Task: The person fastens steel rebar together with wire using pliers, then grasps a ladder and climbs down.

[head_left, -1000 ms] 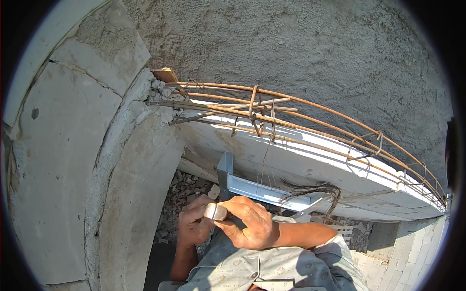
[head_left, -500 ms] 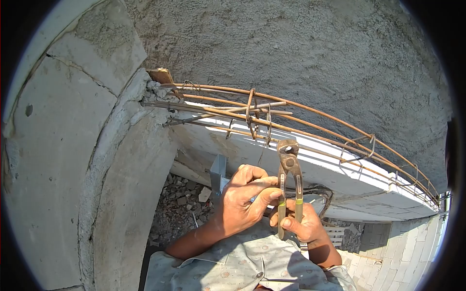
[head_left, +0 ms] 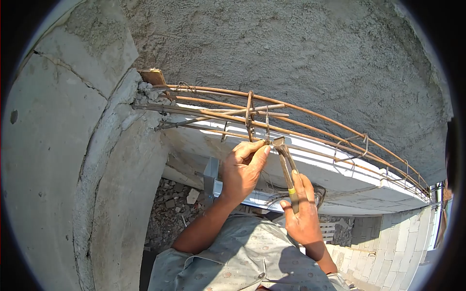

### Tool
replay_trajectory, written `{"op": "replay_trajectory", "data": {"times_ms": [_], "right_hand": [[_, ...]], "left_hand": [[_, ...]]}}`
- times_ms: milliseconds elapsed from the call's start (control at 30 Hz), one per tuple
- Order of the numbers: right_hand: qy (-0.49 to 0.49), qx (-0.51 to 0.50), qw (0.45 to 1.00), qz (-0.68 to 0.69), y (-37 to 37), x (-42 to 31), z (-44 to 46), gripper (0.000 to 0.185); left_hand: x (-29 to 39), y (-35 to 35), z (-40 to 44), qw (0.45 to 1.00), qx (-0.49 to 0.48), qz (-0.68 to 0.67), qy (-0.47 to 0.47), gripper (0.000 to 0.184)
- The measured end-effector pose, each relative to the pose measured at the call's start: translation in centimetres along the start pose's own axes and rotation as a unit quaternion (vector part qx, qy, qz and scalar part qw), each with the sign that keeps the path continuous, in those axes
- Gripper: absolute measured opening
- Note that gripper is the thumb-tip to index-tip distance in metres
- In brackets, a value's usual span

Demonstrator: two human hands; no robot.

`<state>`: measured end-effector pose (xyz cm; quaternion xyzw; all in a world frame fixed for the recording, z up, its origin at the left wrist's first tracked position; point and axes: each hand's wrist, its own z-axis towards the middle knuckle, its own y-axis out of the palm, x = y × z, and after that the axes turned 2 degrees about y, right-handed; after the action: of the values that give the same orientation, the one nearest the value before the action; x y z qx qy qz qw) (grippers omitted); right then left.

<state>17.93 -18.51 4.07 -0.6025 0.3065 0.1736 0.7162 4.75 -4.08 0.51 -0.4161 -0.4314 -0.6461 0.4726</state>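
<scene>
My left hand is closed in a pinch at the lower rebar, its fingertips on a thin tie wire that hangs from the bars. In my right hand is a pair of pincers, held by the handles. The pincers' head is tilted up to the left and reaches the lower bar, just right of my left fingertips. Whether the jaws grip the wire I cannot tell. A rusty stirrup wraps the bars just left of the wire.
The rebar cage lies along a white block wall, with a rough grey plastered wall behind. At left stands a concrete column. A bundle of dark wire and a metal profile are below. Rubble covers the ground.
Both hands have moved up to the rebar. The pincers, upright in front of my chest before, now lean against the lower bar beside my left fingertips.
</scene>
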Motion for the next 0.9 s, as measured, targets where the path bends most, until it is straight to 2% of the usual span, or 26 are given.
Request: {"op": "replay_trajectory", "data": {"times_ms": [67, 100, 233, 333, 467, 533, 567, 600, 667, 700, 733, 767, 800, 833, 867, 900], "right_hand": [[0.009, -0.001, 1.000, -0.005, 0.1, -0.4, -0.1, 0.069], [0.005, 0.002, 1.000, -0.027, 0.3, -0.6, -0.3, 0.069], [0.020, 0.022, 0.997, -0.068, 0.7, -1.8, -0.1, 0.069], [0.010, 0.036, 0.990, -0.138, 0.6, -2.6, 0.0, 0.070], [0.049, 0.039, 0.977, -0.206, 1.1, -2.5, 0.1, 0.071], [0.083, 0.010, 0.972, -0.219, 1.0, -2.5, 0.4, 0.070], [0.082, 0.002, 0.987, -0.140, 1.0, -2.5, 0.6, 0.068], [0.081, -0.006, 0.995, -0.060, 1.1, -2.6, 0.9, 0.066], [0.088, -0.081, 0.987, 0.107, 1.0, -1.9, 1.5, 0.061], [0.098, -0.148, 0.965, 0.192, 1.1, -0.2, 1.8, 0.059], [0.104, -0.212, 0.932, 0.274, 1.3, 1.4, 2.2, 0.057], [0.117, -0.260, 0.858, 0.428, 1.8, 2.5, 2.3, 0.054], [0.095, -0.293, 0.801, 0.514, 2.7, 3.0, 2.2, 0.054], [0.071, -0.323, 0.734, 0.593, 3.7, 3.2, 2.2, 0.053], [0.046, -0.349, 0.659, 0.665, 4.4, 3.5, 2.2, 0.053], [0.062, -0.365, 0.614, 0.698, 4.5, 3.9, 2.2, 0.055]], "left_hand": [[-0.9, 0.1, -0.1, 0.997, 0.009, 0.044, 0.066, 0.018], [-1.1, 0.1, -0.1, 0.997, 0.005, 0.017, 0.070, 0.018], [-0.6, -0.3, 0.0, 0.981, -0.025, 0.108, 0.161, 0.020], [-0.6, -0.1, -0.8, 0.984, -0.006, 0.089, 0.157, 0.020], [-1.1, -0.1, -1.1, 0.981, -0.006, 0.097, 0.167, 0.018], [-1.4, -0.4, -1.3, 0.985, -0.008, 0.076, 0.155, 0.021], [-1.4, -0.5, -1.6, 0.987, -0.010, 0.066, 0.148, 0.022], [-1.4, -0.7, -1.9, 0.997, -0.023, -0.013, 0.077, 0.027], [-1.2, -1.3, -2.3, 0.983, -0.050, -0.167, -0.066, 0.038], [-1.7, -2.0, -2.2, 0.957, -0.093, -0.221, -0.164, 0.061], [-1.7, -1.9, -2.1, 0.924, -0.166, -0.278, -0.202, 0.066], [-1.6, -1.7, -2.2, 0.882, -0.236, -0.331, -0.239, 0.071], [-1.1, -1.5, -2.2, 0.830, -0.302, -0.382, -0.274, 0.076], [-0.1, -0.8, -2.0, 0.826, -0.337, -0.365, -0.268, 0.082], [1.0, -0.3, -1.6, 0.843, -0.335, -0.352, -0.232, 0.064], [0.9, 0.4, -1.5, 0.849, -0.321, -0.340, -0.246, 0.049]]}}
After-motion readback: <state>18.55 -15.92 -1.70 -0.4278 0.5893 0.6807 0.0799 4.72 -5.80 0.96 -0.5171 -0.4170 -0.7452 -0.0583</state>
